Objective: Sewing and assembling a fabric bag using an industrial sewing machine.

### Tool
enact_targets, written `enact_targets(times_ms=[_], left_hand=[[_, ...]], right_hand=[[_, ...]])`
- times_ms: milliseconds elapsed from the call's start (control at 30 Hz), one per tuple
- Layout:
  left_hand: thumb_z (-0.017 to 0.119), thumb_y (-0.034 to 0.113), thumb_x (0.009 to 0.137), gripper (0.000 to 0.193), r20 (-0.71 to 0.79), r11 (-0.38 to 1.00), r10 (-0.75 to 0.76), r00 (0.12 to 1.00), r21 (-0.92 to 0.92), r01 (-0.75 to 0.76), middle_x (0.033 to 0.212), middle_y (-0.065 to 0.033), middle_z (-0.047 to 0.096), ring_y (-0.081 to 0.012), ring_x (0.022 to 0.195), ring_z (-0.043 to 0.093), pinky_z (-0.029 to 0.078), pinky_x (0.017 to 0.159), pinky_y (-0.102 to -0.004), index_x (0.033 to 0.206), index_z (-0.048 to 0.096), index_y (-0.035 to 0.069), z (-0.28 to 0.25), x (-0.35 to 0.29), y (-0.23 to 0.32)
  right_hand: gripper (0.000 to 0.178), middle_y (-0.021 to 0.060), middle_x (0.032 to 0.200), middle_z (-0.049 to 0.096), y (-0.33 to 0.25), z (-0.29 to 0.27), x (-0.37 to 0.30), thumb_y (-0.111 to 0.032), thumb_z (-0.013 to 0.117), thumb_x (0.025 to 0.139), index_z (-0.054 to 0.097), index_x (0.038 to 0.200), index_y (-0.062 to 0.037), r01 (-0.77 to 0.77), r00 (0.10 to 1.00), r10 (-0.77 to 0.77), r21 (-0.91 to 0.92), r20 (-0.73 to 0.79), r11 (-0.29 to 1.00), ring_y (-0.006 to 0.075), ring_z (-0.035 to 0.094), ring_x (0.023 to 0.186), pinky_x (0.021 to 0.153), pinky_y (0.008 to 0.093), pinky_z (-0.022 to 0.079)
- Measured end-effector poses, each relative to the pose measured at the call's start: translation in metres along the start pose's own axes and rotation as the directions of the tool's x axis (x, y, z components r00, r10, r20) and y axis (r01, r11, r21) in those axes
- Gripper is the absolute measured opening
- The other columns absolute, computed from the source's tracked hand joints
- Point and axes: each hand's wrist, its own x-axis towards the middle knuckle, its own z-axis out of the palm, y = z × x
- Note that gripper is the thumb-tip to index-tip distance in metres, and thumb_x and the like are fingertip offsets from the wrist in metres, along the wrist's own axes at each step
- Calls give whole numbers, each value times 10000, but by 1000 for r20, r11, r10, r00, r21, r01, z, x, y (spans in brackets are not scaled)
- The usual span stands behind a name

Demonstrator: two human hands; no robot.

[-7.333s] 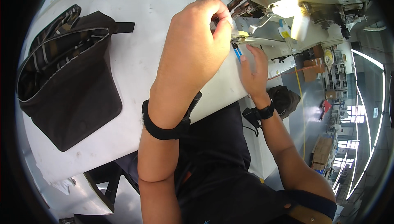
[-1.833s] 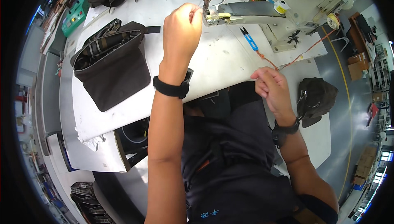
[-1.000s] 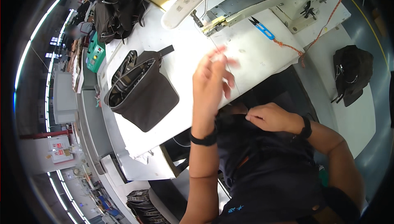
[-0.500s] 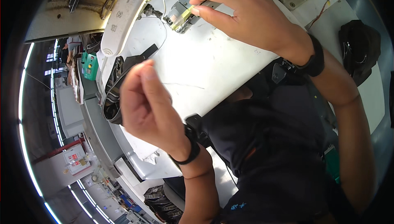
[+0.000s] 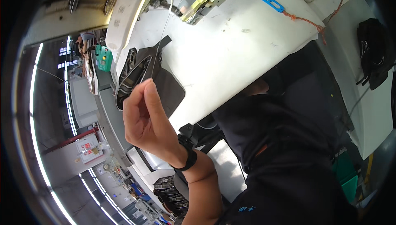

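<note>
My left hand (image 5: pixel 150 120) is raised in front of the white sewing table (image 5: pixel 231 56), thumb and fingertips pinched together. A thin dark thread (image 5: pixel 159 52) runs taut from the pinch up to the needle area of the sewing machine (image 5: pixel 128 19). Below that thread lies a dark fabric piece (image 5: pixel 171 91) with a striped lining, partly hidden behind my hand. My right hand is out of view. On the far right of the table rest blue thread snips (image 5: pixel 269 0), tied to an orange cord (image 5: pixel 305 20).
The machine's metal plate (image 5: pixel 202 4) has a yellow strip on it. A green box (image 5: pixel 104 58) stands beyond the table's left side. At the right, a black bag-like item (image 5: pixel 373 52) lies on another surface. Dark striped fabric (image 5: pixel 171 194) is piled at lower left.
My right hand has left the machine plate and the view, uncovering the blue snips. My left hand stays pinched, and the thread now shows taut above it. The view has shifted slightly.
</note>
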Motion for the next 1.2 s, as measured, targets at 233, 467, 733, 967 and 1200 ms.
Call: enact_targets(times_ms=[233, 467, 733, 967, 1200], left_hand=[[761, 46, 948, 57, 67, 969, 53, 996, 238, -67, 882, -15, 706, -30, 691, 579, 432, 566, -173, 984, 783, 7, -17, -5, 1], [729, 72, 986, 109, 43, 949, 113, 993, 290, -121, 933, -70, 738, -91, 787, 667, 532, 666, -212, 1009, 769, -26, -25, -8, 16], [723, 95, 996, 139, -31, 963, 63, 998, 265, -53, 940, -88, 758, -108, 830, 694, 551, 724, -219, 1031, 761, -33, -18, 0, 4], [736, 104, 989, 128, -96, 970, 11, 995, 243, 13, 883, -58, 750, -70, 750, 631, 478, 656, -201, 990, 776, -17, -15, 9, 3], [736, 134, 992, 157, -7, 979, 77, 997, 187, -75, 844, -32, 744, -53, 713, 606, 450, 638, -183, 974, 794, -11, 18, 28, -4]], right_hand=[[150, 78, 984, 699, 7, 0, -11, -103, 662, 941, 717, 1044, -9, -120, 993, 120, 40, -7, 992, 219, 646, 900, 827, 334, 492], [152, 79, 994, 693, 12, -6, -19, -110, 669, 933, 717, 1041, -13, -181, 983, 182, 39, -4, 983, 227, 639, 918, 836, 343, 484], [156, 80, 1005, 687, 1, 3, -24, -117, 677, 924, 717, 1038, -19, -182, 983, 182, 26, 2, 983, 236, 632, 937, 847, 354, 475], [159, 81, 1014, 681, -3, 9, -26, -123, 684, 916, 717, 1035, -23, -180, 984, 179, 44, 23, 983, 244, 625, 955, 856, 363, 468], [163, 82, 1024, 674, -4, 14, -28, -129, 691, 908, 717, 1033, -28, -167, 985, 163, 68, 51, 984, 251, 619, 972, 866, 373, 460]])
